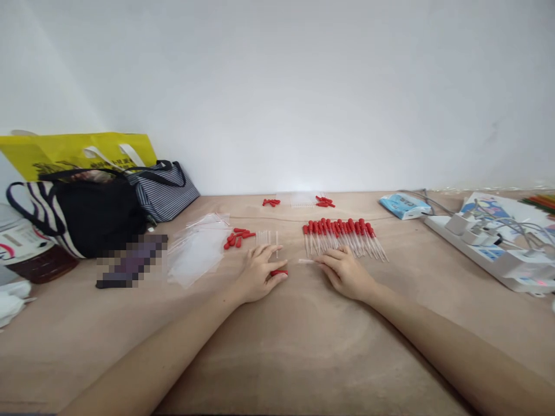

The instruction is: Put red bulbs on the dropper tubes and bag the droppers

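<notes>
I have the left hand (256, 277) in a narrow grip around a red bulb (280, 272) over the desk (299, 352); to its right, my right hand (348, 274) pinches a clear tube (306, 262), just nearer than the red-topped droppers (339, 227).

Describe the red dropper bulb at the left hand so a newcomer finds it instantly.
On the wooden tabletop, go to the left hand. Between its thumb and fingers sits one red dropper bulb. It is by itself there, while the other visible bulbs lie in clusters or cap clear tubes.
</notes>
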`<action>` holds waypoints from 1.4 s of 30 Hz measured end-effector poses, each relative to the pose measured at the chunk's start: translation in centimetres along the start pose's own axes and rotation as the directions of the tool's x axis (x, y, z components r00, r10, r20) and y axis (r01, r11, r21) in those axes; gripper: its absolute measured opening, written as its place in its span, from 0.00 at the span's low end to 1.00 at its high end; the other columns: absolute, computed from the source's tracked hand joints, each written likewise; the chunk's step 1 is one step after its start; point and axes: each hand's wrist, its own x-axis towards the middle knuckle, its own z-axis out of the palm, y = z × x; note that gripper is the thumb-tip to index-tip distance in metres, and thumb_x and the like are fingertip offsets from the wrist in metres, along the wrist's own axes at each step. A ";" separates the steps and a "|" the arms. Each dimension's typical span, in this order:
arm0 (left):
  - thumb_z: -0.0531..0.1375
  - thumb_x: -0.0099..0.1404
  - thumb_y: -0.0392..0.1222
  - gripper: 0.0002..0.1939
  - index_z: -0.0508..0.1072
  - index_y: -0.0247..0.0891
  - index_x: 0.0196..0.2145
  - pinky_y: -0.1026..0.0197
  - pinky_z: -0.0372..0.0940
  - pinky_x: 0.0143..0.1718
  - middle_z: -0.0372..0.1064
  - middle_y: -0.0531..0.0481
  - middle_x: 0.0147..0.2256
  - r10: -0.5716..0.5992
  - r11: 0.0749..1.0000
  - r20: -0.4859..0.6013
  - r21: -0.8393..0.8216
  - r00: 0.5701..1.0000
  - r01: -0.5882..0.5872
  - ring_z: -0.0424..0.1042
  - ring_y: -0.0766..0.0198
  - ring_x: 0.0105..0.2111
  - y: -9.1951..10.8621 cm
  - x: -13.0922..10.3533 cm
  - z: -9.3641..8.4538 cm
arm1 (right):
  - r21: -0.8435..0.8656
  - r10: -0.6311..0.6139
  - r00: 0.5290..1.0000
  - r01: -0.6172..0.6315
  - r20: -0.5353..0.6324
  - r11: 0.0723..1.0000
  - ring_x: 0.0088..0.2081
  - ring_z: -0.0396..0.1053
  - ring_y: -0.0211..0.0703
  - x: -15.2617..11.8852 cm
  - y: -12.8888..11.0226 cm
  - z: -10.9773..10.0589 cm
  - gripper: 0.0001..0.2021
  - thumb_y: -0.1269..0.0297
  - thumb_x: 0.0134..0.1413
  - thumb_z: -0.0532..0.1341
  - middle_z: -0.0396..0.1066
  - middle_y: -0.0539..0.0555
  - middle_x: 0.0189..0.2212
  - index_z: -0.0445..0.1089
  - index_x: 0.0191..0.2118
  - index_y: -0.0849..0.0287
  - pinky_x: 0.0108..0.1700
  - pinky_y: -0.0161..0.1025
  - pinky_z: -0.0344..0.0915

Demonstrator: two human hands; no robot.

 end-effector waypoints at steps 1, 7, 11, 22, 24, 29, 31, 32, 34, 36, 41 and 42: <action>0.55 0.60 0.43 0.11 0.73 0.44 0.39 0.48 0.49 0.47 0.59 0.46 0.51 0.002 1.000 -0.010 0.002 1.000 -0.002 0.55 0.52 0.50 0.0 0.1 0.2 | -0.008 -0.006 1.000 0.006 0.000 1.000 0.34 0.64 0.40 0.0 -0.2 0.0 0.11 0.70 0.56 0.48 0.69 0.54 0.31 0.67 0.39 0.60 0.40 0.40 0.50; 0.55 0.61 0.42 0.08 0.74 0.44 0.34 0.51 0.47 0.46 0.69 0.50 0.42 0.009 1.000 -0.117 -0.021 0.993 -0.012 0.62 0.58 0.45 0.1 0.4 0.7 | -0.021 -0.025 0.996 0.023 -0.082 1.000 0.31 0.63 0.36 0.3 -1.1 0.3 0.10 0.68 0.55 0.50 0.69 0.51 0.28 0.68 0.36 0.59 0.40 0.39 0.47; 0.53 0.63 0.41 0.07 0.71 0.43 0.34 0.51 0.41 0.48 0.73 0.55 0.32 -0.012 0.996 -0.108 -0.084 0.994 0.003 0.67 0.63 0.37 0.4 0.4 0.7 | -0.019 -0.040 0.993 0.038 -0.112 0.999 0.30 0.63 0.36 0.4 -1.5 0.6 0.09 0.68 0.55 0.50 0.70 0.51 0.29 0.68 0.36 0.59 0.39 0.39 0.46; 0.49 0.64 0.42 0.11 0.69 0.41 0.32 0.53 0.42 0.48 0.72 0.55 0.30 -0.112 0.973 -0.099 -0.211 0.989 0.089 0.68 0.66 0.32 1.2 0.2 0.8 | 0.005 -0.067 0.991 0.068 -0.119 0.998 0.26 0.59 0.35 0.5 -2.0 0.9 0.11 0.69 0.56 0.49 0.68 0.51 0.25 0.69 0.34 0.60 0.34 0.38 0.44; 0.49 0.64 0.42 0.11 0.69 0.41 0.32 0.53 0.42 0.48 0.71 0.55 0.30 -0.106 0.971 -0.094 -0.225 0.990 0.082 0.68 0.66 0.32 1.2 0.1 0.8 | -0.002 -0.094 0.989 0.094 -0.118 0.996 0.25 0.58 0.34 0.6 -2.0 0.8 0.11 0.69 0.56 0.49 0.68 0.51 0.25 0.69 0.34 0.59 0.34 0.38 0.43; 0.50 0.63 0.41 0.10 0.69 0.40 0.31 0.53 0.41 0.48 0.71 0.56 0.28 -0.051 0.976 -0.071 -0.217 0.996 0.034 0.68 0.66 0.32 1.2 0.1 0.8 | -0.084 -0.196 0.973 0.187 -0.119 0.979 0.25 0.57 0.33 0.7 -1.5 0.8 0.12 0.73 0.54 0.49 0.68 0.50 0.24 0.69 0.32 0.59 0.34 0.39 0.42; 0.50 0.63 0.40 0.09 0.69 0.40 0.31 0.53 0.41 0.48 0.71 0.56 0.28 -0.014 0.978 -0.067 -0.207 0.998 0.000 0.68 0.66 0.31 1.3 0.1 0.8 | -0.124 -0.233 0.965 0.218 -0.122 0.968 0.24 0.57 0.33 0.6 -1.3 0.8 0.12 0.74 0.53 0.48 0.67 0.50 0.23 0.69 0.31 0.60 0.34 0.39 0.42; 0.50 0.63 0.39 0.08 0.69 0.40 0.30 0.53 0.42 0.48 0.71 0.56 0.28 0.002 0.979 -0.067 -0.205 0.998 -0.016 0.68 0.66 0.31 1.4 0.1 0.8 | -0.138 -0.246 0.961 0.229 -0.127 0.964 0.24 0.57 0.33 0.6 -1.3 0.8 0.12 0.74 0.53 0.48 0.67 0.50 0.22 0.69 0.31 0.60 0.33 0.39 0.41; 0.50 0.63 0.39 0.08 0.69 0.40 0.30 0.54 0.42 0.47 0.70 0.56 0.27 0.019 0.978 -0.080 -0.204 0.997 -0.035 0.68 0.67 0.30 1.4 0.1 0.8 | -0.145 -0.254 0.956 0.233 -0.147 0.962 0.24 0.56 0.34 0.6 -1.4 0.8 0.12 0.74 0.52 0.49 0.66 0.50 0.23 0.69 0.31 0.60 0.33 0.39 0.41; 0.50 0.63 0.39 0.09 0.68 0.39 0.30 0.54 0.43 0.47 0.70 0.56 0.27 0.022 0.979 -0.105 -0.200 0.994 -0.043 0.67 0.67 0.29 1.5 0.0 0.8 | -0.136 -0.244 0.955 0.223 -0.168 0.965 0.24 0.55 0.34 0.6 -1.6 0.8 0.11 0.74 0.51 0.49 0.67 0.50 0.24 0.69 0.32 0.60 0.32 0.39 0.41; 0.50 0.62 0.39 0.08 0.68 0.38 0.30 0.54 0.43 0.46 0.69 0.55 0.26 0.056 0.981 -0.107 -0.179 0.993 -0.075 0.67 0.67 0.29 1.7 0.0 0.8 | -0.122 -0.233 0.956 0.214 -0.177 0.969 0.23 0.53 0.34 0.7 -2.1 0.9 0.11 0.74 0.51 0.49 0.66 0.50 0.23 0.69 0.31 0.61 0.32 0.39 0.41; 0.50 0.62 0.38 0.07 0.67 0.38 0.30 0.54 0.43 0.46 0.69 0.55 0.26 0.066 0.981 -0.105 -0.177 0.992 -0.084 0.67 0.67 0.29 1.7 0.0 0.8 | -0.118 -0.230 0.957 0.212 -0.179 0.970 0.23 0.53 0.34 0.7 -2.2 1.0 0.11 0.73 0.51 0.49 0.66 0.50 0.23 0.69 0.31 0.61 0.32 0.39 0.41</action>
